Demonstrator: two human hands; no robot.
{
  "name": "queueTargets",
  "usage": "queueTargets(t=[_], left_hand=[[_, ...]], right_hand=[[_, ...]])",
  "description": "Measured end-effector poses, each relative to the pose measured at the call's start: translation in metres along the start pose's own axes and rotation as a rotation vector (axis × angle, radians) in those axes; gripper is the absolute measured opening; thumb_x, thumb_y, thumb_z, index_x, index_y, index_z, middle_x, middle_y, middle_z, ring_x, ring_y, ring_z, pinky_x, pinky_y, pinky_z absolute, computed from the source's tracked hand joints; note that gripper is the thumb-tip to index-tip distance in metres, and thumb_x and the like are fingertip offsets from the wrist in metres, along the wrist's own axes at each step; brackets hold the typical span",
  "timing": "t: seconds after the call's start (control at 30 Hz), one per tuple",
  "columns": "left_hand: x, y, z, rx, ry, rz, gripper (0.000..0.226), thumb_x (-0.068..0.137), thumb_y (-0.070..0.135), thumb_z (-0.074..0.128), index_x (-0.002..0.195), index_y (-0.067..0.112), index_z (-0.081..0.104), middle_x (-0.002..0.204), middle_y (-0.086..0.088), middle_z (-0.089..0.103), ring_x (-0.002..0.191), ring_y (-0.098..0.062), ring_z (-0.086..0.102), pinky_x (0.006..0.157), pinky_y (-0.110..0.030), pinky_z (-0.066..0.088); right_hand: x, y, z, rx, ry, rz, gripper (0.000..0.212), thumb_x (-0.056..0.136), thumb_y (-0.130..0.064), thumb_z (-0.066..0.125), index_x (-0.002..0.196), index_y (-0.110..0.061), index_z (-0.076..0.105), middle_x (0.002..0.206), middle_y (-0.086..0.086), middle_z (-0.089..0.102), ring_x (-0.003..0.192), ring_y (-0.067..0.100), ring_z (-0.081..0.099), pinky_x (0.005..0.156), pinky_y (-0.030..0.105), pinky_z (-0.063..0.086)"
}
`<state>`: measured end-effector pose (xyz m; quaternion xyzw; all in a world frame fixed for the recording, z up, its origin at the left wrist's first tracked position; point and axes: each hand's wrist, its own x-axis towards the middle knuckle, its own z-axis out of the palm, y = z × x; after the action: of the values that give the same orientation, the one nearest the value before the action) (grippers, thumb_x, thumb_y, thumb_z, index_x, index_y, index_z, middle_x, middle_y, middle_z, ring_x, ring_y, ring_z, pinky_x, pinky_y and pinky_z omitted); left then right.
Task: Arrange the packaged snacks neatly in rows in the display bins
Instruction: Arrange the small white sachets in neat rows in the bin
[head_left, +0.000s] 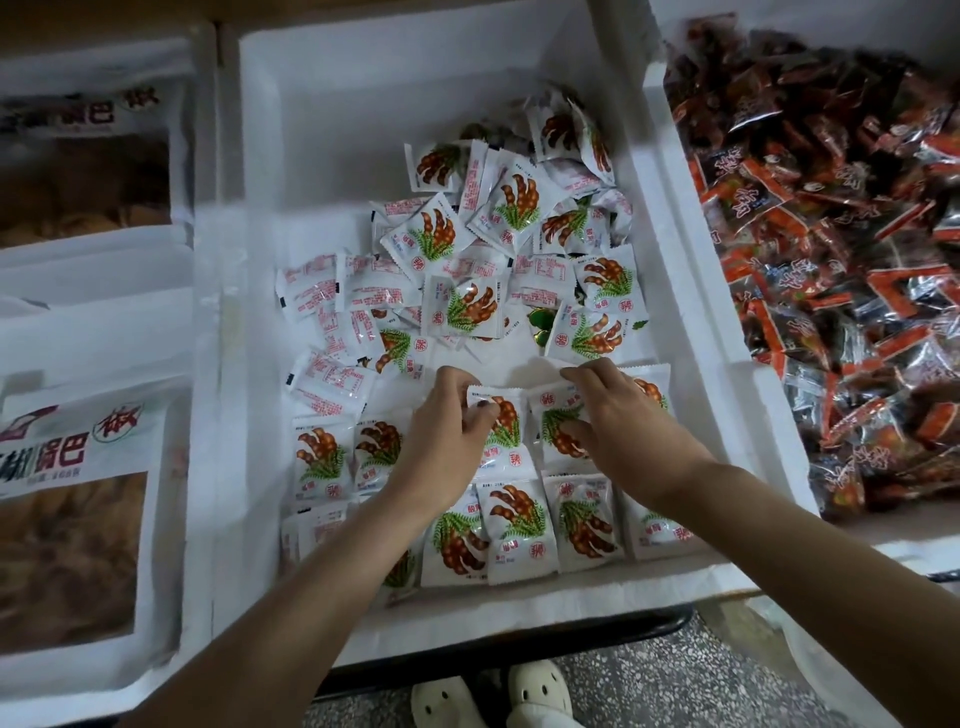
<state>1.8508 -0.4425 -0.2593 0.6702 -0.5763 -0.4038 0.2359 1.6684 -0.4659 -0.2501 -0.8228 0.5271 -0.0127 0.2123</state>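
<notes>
A white foam bin (332, 156) in the middle holds many small white snack packets printed with brown pods and green leaves. At its near end, several packets lie in rows (519, 525). Farther back, a loose pile of the same packets (498, 249) lies jumbled, some face down. My left hand (447, 441) pinches the edge of one packet (501, 421) in the second row. Beside it, my right hand (618, 426) grips the neighbouring packet (558, 431) with curled fingers.
A foam bin (691, 260) on the right is heaped with red and silver snack packs (841, 249). On the left, foam bins hold large windowed bags (78, 499) of fried snacks. The bin's far left floor is bare. Floor and slippers (535, 691) show below.
</notes>
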Motion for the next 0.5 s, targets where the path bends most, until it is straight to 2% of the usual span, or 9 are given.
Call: queueTargets(t=[0.07, 0.13, 0.2, 0.27, 0.37, 0.43, 0.5], left_hand=[[-0.003, -0.001, 0.0, 0.099, -0.003, 0.05, 0.04, 0.092, 0.024, 0.059, 0.123, 0.011, 0.037, 0.104, 0.002, 0.039, 0.066, 0.002, 0.045, 0.061, -0.003, 0.037], [-0.005, -0.001, 0.0, 0.189, -0.003, 0.114, 0.048, 0.09, 0.025, 0.061, 0.128, 0.012, 0.036, 0.112, 0.003, 0.031, 0.07, 0.003, 0.044, 0.069, 0.001, 0.033], [-0.006, -0.001, 0.0, 0.278, -0.024, 0.159, 0.047, 0.092, 0.026, 0.058, 0.131, 0.012, 0.037, 0.114, 0.0, 0.031, 0.075, -0.003, 0.042, 0.076, -0.008, 0.036], [-0.005, -0.001, -0.001, 0.353, -0.064, 0.167, 0.045, 0.094, 0.029, 0.054, 0.133, 0.012, 0.038, 0.119, -0.002, 0.034, 0.089, -0.009, 0.047, 0.087, -0.02, 0.041], [-0.001, 0.001, -0.006, 0.435, -0.071, 0.223, 0.044, 0.094, 0.034, 0.052, 0.13, 0.011, 0.04, 0.124, -0.004, 0.036, 0.112, -0.018, 0.048, 0.1, -0.031, 0.038], [0.006, 0.005, -0.014, 0.456, -0.014, 0.265, 0.043, 0.093, 0.031, 0.054, 0.128, 0.009, 0.043, 0.127, -0.005, 0.038, 0.121, -0.019, 0.041, 0.106, -0.029, 0.031], [0.019, 0.01, -0.024, 0.467, 0.057, 0.294, 0.042, 0.091, 0.024, 0.058, 0.127, 0.009, 0.045, 0.131, -0.005, 0.04, 0.127, -0.019, 0.035, 0.107, -0.024, 0.023]], right_hand=[[-0.001, -0.001, 0.0, -0.135, 0.001, -0.014, 0.056, 0.095, -0.027, 0.051, 0.142, -0.004, 0.031, 0.136, 0.01, 0.039, 0.122, 0.026, 0.041, 0.104, 0.033, 0.036], [-0.003, -0.001, 0.0, -0.264, 0.033, -0.055, 0.062, 0.079, -0.03, 0.072, 0.128, 0.002, 0.051, 0.119, 0.016, 0.056, 0.105, 0.032, 0.055, 0.089, 0.041, 0.049], [-0.003, 0.001, 0.002, -0.314, 0.083, -0.074, 0.067, 0.057, -0.033, 0.087, 0.108, 0.002, 0.064, 0.097, 0.016, 0.066, 0.084, 0.033, 0.063, 0.069, 0.04, 0.055], [-0.004, 0.003, 0.003, -0.334, 0.081, -0.086, 0.069, 0.049, -0.036, 0.09, 0.103, 0.0, 0.066, 0.092, 0.015, 0.066, 0.08, 0.032, 0.064, 0.065, 0.039, 0.055], [-0.003, 0.005, 0.0, -0.296, 0.094, -0.11, 0.072, 0.063, -0.039, 0.082, 0.117, 0.001, 0.059, 0.106, 0.017, 0.063, 0.094, 0.033, 0.061, 0.079, 0.042, 0.053], [0.0, 0.005, -0.008, -0.248, 0.11, -0.093, 0.071, 0.081, -0.042, 0.064, 0.136, -0.003, 0.042, 0.126, 0.013, 0.053, 0.114, 0.03, 0.05, 0.097, 0.04, 0.043], [0.01, 0.006, -0.017, -0.175, 0.156, -0.072, 0.068, 0.09, -0.042, 0.053, 0.143, -0.008, 0.03, 0.136, 0.009, 0.044, 0.123, 0.025, 0.041, 0.105, 0.035, 0.034]])
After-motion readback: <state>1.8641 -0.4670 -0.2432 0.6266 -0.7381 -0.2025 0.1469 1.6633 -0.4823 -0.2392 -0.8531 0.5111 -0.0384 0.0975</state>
